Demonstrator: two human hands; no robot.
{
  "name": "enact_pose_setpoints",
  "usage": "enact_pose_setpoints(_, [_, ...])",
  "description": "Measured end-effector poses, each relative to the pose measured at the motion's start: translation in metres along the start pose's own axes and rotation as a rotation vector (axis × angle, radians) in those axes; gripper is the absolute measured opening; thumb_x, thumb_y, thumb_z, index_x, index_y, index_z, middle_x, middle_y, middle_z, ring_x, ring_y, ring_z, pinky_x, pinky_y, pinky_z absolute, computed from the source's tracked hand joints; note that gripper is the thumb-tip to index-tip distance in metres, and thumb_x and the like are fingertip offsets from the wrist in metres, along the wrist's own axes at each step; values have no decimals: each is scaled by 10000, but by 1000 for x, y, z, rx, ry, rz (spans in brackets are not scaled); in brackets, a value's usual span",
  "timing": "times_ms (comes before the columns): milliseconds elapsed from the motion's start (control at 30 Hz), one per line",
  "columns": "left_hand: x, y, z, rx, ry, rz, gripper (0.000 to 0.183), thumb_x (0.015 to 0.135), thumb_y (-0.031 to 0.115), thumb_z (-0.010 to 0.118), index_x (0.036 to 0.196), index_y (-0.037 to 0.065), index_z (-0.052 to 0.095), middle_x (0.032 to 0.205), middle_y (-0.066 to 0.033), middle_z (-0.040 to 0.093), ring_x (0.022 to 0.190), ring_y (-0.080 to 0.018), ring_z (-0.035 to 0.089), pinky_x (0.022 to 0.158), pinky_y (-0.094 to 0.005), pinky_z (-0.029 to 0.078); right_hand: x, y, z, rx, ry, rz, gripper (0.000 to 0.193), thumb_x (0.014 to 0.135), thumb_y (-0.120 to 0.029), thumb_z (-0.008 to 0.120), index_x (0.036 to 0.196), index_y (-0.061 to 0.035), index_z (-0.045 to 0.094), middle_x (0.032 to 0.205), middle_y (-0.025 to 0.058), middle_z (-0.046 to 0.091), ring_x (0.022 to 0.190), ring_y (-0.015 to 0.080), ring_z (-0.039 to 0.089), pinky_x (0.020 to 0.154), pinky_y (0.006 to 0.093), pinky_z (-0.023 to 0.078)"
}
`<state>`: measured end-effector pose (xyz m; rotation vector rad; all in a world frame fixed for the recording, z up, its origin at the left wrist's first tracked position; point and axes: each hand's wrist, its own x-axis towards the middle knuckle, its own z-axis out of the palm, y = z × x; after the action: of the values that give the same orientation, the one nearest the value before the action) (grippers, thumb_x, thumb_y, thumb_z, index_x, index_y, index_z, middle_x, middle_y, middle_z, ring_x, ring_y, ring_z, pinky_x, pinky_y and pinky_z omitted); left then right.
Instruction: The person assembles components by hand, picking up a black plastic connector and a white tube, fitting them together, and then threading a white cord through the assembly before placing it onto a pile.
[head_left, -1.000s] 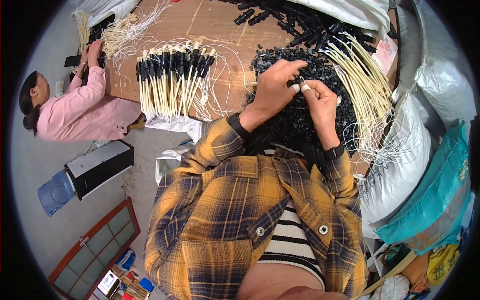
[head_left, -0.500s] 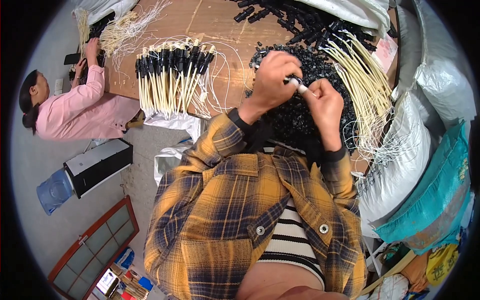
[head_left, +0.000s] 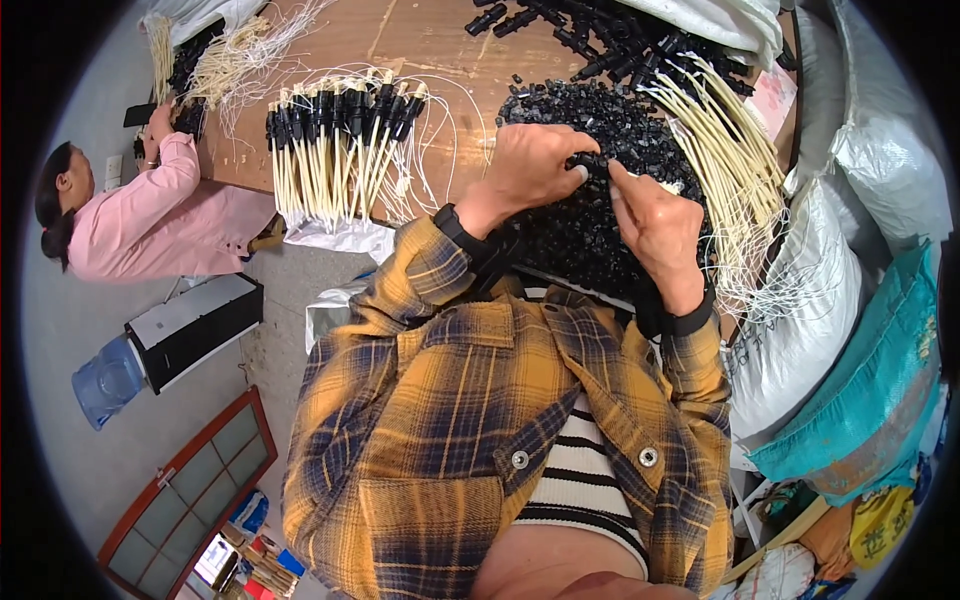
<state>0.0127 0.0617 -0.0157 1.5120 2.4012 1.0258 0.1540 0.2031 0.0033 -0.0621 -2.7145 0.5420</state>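
Observation:
Over a heap of small black plastic pieces (head_left: 570, 225), my left hand (head_left: 530, 170) is closed around a black plastic fitting (head_left: 590, 162). Something white shows at its thumb tip. My right hand (head_left: 660, 220) is closed too, its fingertips pressed together at the fitting's right end. What those fingers grip is hidden. A short cream piece shows beside the right knuckles; whether it is held or lies behind, I cannot tell. Right of this hand lies a bundle of cream tubes (head_left: 735, 160) with thin white strings. To my left, several cream tubes with black fittings (head_left: 340, 125) lie side by side.
Larger black fittings (head_left: 610, 45) are piled at the back beside a white sack (head_left: 730, 25). White sacks (head_left: 800, 320) and a teal sack (head_left: 860, 390) crowd the table's right side. A co-worker in a pink shirt (head_left: 140, 215) handles tubes at the far left.
My hands have turned and lowered slightly. The right hand has shifted a little right and its fingers now point toward the fitting. The co-worker's hands have drawn back slightly.

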Motion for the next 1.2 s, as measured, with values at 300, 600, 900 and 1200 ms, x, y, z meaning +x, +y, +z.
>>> enact_pose_setpoints(300, [-2, 1, -8, -137, -166, -305, 242, 706, 135, 659, 940, 115, 715, 808, -108, 683, 694, -292, 649, 623, -363, 518, -8, 4, 24, -12, 134, -48, 415, 776, -39, 665, 1179, -139, 664, 633, 51, 546, 440, 199, 489, 433, 324, 400])
enact_pose_setpoints(600, [-18, 11, -5, 94, 8, -47, 268, 699, 92, 674, 966, 114, 682, 788, -56, 647, 711, -239, 646, 581, -345, 500, 19, -6, 18, 608, -195, 680, 153, 802, -100, 745, 880, -6, 653, 573, -74, 397, 537, 18, 329, 476, 212, 260])
enact_pose_setpoints(900, [-35, -25, -42, 104, 311, -245, 224, 774, 144, 694, 995, 140, 729, 772, -32, 696, 553, -107, 590, 486, -240, 444, 20, -23, 20, 481, 290, 260, 354, 776, -15, 744, 1112, -16, 635, 1103, 64, 610, 600, 43, 471, 517, 191, 406])
enact_pose_setpoints(1200, [-46, -24, -59, 20, 429, -304, 223, 732, 138, 679, 947, 152, 736, 728, -40, 666, 548, -176, 592, 508, -302, 435, 37, -33, 28, 1038, -260, 437, 183, 926, -151, 604, 1003, -18, 704, 682, -13, 594, 562, 26, 472, 484, 180, 339])
